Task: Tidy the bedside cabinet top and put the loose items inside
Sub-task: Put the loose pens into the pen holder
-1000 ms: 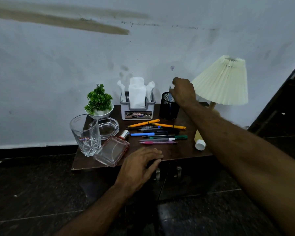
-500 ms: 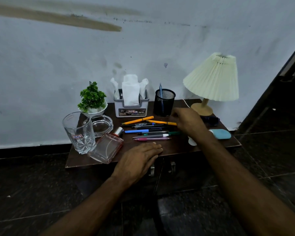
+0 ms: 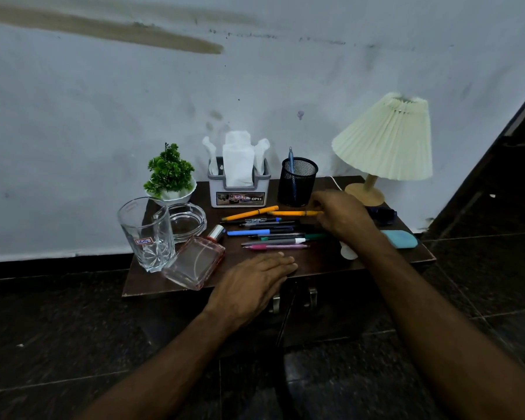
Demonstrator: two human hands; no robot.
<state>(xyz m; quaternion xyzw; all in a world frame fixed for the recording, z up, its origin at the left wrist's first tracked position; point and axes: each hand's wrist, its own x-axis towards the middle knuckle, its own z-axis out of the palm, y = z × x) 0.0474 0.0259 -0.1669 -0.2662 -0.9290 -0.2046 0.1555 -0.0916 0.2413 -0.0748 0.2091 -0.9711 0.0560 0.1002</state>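
Toward the tabletop's (image 3: pixel 315 263) left edge stand a glass (image 3: pixel 147 234) and an ashtray (image 3: pixel 188 221), with a perfume bottle (image 3: pixel 194 262) lying near the front edge. The left hand (image 3: pixel 255 283) rests flat on the front edge, fingers straight and together, holding nothing. Mid-tabletop, the loose pens (image 3: pixel 270 234) lie side by side, long axes running left to right, parallel to that edge. The right hand (image 3: pixel 340 216) covers their right ends, fingers curled at the tip of the orange pen (image 3: pixel 294 213); I cannot tell whether it is actually pinched. That hand is clearly the nearer one, and the mesh pen cup (image 3: pixel 297 183) stands just behind it.
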